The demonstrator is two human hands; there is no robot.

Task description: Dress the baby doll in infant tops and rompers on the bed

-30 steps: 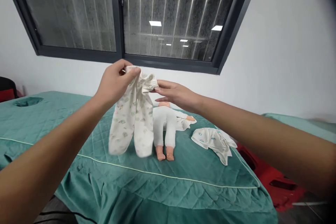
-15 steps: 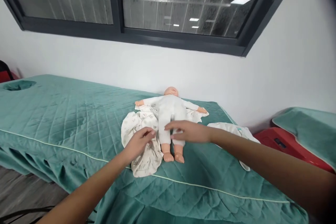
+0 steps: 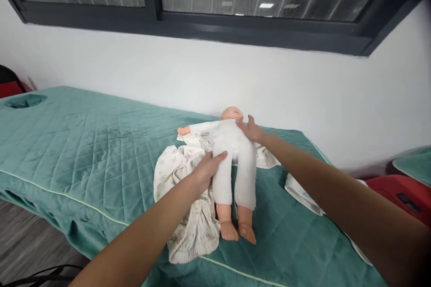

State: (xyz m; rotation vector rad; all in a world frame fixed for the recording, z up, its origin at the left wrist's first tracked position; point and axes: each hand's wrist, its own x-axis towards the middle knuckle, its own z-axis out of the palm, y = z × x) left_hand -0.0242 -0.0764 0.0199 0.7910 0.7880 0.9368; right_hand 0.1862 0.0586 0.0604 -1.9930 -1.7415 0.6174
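A baby doll [image 3: 227, 136] in a white body lies on its back, legs towards me, on opened patterned baby clothes [image 3: 193, 228]. My left hand [image 3: 207, 170] grips the doll's hip and thigh on the left, thumb on top and the other fingers partly hidden at the side. On the doll's upper body at the right rests my right hand [image 3: 249, 129], thumb and fingers apart. The doll's right-side arm is hidden behind that hand and forearm. A white folded cloth item [image 3: 303, 195], possibly a diaper, lies beyond, partly under my right forearm in view.
A green quilted cover [image 3: 101, 152] spreads over the bed, which has a face hole [image 3: 26, 101] at the far left. Behind it stands a white wall [image 3: 134, 67] below a dark-framed window [image 3: 202, 29]. A red object [image 3: 400, 197] sits at the right.
Both hands have come onto the doll: the left onto its hip, the right from above the legs up to the chest. The view has moved closer and tilted down.
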